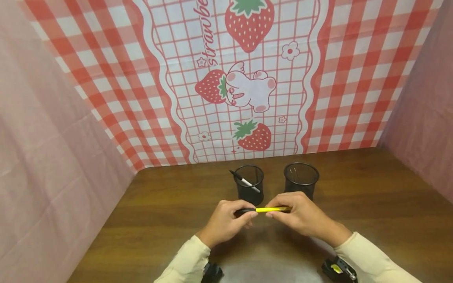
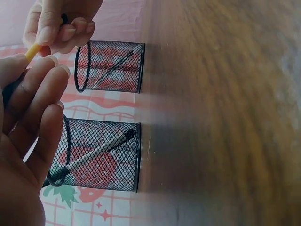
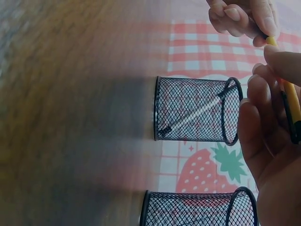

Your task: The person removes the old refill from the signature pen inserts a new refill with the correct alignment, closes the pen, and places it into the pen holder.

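Both hands hold one yellow-and-black pen (image 1: pixel 267 210) level above the table, in front of two mesh cups. My left hand (image 1: pixel 226 221) pinches its black end between thumb and fingers. The yellow part is in the grip of my right hand (image 1: pixel 301 214), and a black clip (image 3: pixel 287 110) runs along it in the right wrist view. Behind the left hand stands a black mesh pen cup (image 1: pixel 250 198) with a white-and-black marker (image 1: pixel 247 183) leaning in it. Another mesh pen cup (image 1: pixel 301 184), partly hidden by the right hand, has a thin dark stick (image 2: pixel 115 67) inside.
The brown wooden table (image 1: pixel 170 204) ends at a red-checked strawberry cloth (image 1: pixel 244 90) hanging behind the cups. Pink cloths (image 1: pixel 63 157) hang at both sides. Black devices (image 1: pixel 339 270) sit beneath both wrists.
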Tool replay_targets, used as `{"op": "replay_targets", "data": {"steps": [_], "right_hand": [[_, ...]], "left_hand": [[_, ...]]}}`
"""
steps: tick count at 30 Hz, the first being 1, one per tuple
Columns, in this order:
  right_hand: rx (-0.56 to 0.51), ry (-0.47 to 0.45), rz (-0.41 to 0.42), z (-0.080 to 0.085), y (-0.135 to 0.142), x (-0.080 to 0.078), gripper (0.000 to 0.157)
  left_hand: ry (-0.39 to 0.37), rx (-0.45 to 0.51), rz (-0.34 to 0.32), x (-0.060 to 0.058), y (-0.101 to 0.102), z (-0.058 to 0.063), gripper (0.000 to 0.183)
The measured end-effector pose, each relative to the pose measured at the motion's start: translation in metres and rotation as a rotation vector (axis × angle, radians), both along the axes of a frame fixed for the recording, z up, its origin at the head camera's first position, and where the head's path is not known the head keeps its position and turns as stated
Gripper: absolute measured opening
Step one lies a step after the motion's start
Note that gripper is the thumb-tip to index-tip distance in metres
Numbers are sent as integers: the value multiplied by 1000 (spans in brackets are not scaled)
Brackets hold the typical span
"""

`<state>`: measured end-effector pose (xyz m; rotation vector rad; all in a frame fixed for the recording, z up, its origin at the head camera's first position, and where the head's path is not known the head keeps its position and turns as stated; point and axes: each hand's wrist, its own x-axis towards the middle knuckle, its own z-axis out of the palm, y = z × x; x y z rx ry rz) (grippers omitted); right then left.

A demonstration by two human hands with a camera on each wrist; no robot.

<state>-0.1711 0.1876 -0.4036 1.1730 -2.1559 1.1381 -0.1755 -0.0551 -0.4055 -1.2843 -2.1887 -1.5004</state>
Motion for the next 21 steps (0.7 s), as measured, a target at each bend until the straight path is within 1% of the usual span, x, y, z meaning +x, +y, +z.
{"op": "replay_targets", "data": {"steps": [4,6,10,12,14,16,21], "right_hand": [[25,-48,-40,0,-1,0,16],[43,-84,-67,-1,-2,1,15],[84,-153,-97,-1,-3,4,11],[99,-168,-104,-1,-3,4,8],[108,-173,-101,-1,-2,4,6],[114,-162,-94,-1,-1,4,7],[115,-119,-55,1,0,3,15]], "left_hand": [[18,2,-1,7,0,12,7],[24,-1,2,8,0,13,7],[21,-19,10,1,-1,2,7],[12,-23,10,-2,-1,-5,8],[11,-22,4,-5,-2,-9,9],[15,-8,-2,-6,-2,-11,11],[24,23,-3,-7,-2,-10,12]]}}
